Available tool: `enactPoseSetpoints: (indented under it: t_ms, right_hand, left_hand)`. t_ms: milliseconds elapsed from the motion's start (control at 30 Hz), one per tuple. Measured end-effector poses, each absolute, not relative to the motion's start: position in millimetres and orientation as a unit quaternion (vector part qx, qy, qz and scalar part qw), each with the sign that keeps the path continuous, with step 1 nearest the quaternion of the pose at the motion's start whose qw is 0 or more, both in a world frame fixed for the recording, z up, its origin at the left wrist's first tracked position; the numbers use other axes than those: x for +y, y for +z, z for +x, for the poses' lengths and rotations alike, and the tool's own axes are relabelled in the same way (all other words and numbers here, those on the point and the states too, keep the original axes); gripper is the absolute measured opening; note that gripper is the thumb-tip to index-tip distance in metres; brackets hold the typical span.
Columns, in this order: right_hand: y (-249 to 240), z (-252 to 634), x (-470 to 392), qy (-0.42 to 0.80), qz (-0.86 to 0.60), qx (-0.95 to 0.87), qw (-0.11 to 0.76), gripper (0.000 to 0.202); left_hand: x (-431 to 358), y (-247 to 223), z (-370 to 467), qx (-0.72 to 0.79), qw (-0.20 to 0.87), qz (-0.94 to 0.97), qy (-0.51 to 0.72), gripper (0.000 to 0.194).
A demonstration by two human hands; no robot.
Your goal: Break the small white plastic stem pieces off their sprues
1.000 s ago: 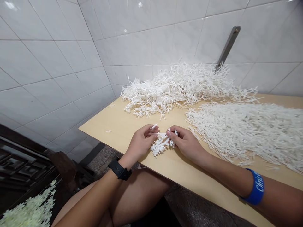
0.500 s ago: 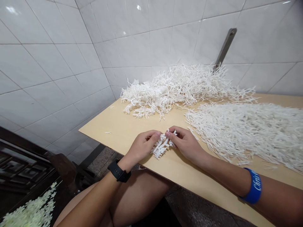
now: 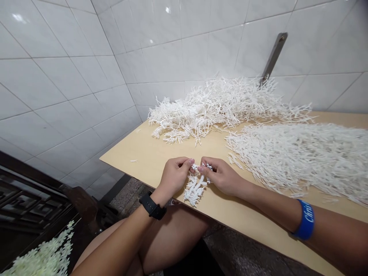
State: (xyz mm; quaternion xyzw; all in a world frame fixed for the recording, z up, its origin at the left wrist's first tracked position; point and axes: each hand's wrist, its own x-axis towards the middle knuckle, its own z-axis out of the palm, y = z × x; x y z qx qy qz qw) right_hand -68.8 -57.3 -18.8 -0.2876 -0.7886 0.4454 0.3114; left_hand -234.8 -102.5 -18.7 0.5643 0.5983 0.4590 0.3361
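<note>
Near the front edge of the wooden table (image 3: pixel 126 153), my left hand (image 3: pixel 176 174) pinches a white branched plastic sprig (image 3: pixel 195 191) between thumb and fingertips. Facing it, my right hand (image 3: pixel 220 174) is closed on bits of the same white plastic, thumb against the fingers. The sprig's lower part hangs below both hands, with short side twigs on a thicker stem. My fingers partly hide where the pieces join.
Along the tiled wall (image 3: pixel 161 50) lies a tangled heap of white branched stems (image 3: pixel 224 103). A flatter pile of white sprigs (image 3: pixel 304 157) spreads at right. Pale flowers (image 3: pixel 46 253) lie low at left, near a dark wooden chair (image 3: pixel 83 203). A metal bracket (image 3: pixel 273 57) stands against the wall.
The sprig hangs lower and shows more below my hands. My right hand has shifted slightly down, and the fingers of both hands have changed their hold.
</note>
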Motion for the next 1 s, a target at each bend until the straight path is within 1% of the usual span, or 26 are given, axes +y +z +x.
enactPoseSetpoints:
  t_ms: [167, 267, 333, 433, 567, 633, 833, 933, 1000]
  right_hand:
    - [-15.7, -67.6, -62.4, 0.429, -0.276, -0.797, 0.324, 0.035]
    - [-14.4, -62.2, -72.5, 0.446, -0.254, -0.801, 0.310, 0.035]
    - [-16.2, -59.0, -77.0, 0.458, -0.241, -0.802, 0.297, 0.035]
    - [-21.8, -58.3, -74.3, 0.459, -0.282, -0.781, 0.315, 0.033]
    - [-26.0, -62.6, -63.9, 0.470, -0.346, -0.735, 0.346, 0.031]
    - [-25.8, -64.1, -62.0, 0.481, -0.351, -0.723, 0.351, 0.031]
    - [-23.2, -65.1, -64.8, 0.512, -0.331, -0.702, 0.368, 0.026]
    - [-24.8, -65.5, -65.0, 0.513, -0.324, -0.705, 0.366, 0.025]
    - [-26.9, -65.8, -65.1, 0.501, -0.336, -0.720, 0.344, 0.027]
  left_hand:
    - [-102.5, -21.3, -231.5, 0.607, 0.332, 0.545, 0.473, 0.039]
    - [-101.0, -21.8, -232.3, 0.618, 0.325, 0.495, 0.516, 0.039]
    - [-100.2, -21.8, -233.5, 0.612, 0.329, 0.494, 0.523, 0.038]
    - [-100.4, -21.3, -233.9, 0.602, 0.333, 0.530, 0.496, 0.033]
    - [-101.4, -21.5, -232.0, 0.609, 0.362, 0.506, 0.492, 0.020]
    - [-101.6, -22.4, -231.0, 0.600, 0.374, 0.509, 0.491, 0.024]
    - [-103.9, -21.1, -230.7, 0.549, 0.353, 0.603, 0.459, 0.044]
    - [-105.2, -17.4, -230.8, 0.538, 0.352, 0.643, 0.418, 0.043]
    - [-106.0, -15.5, -230.7, 0.550, 0.346, 0.637, 0.414, 0.039]
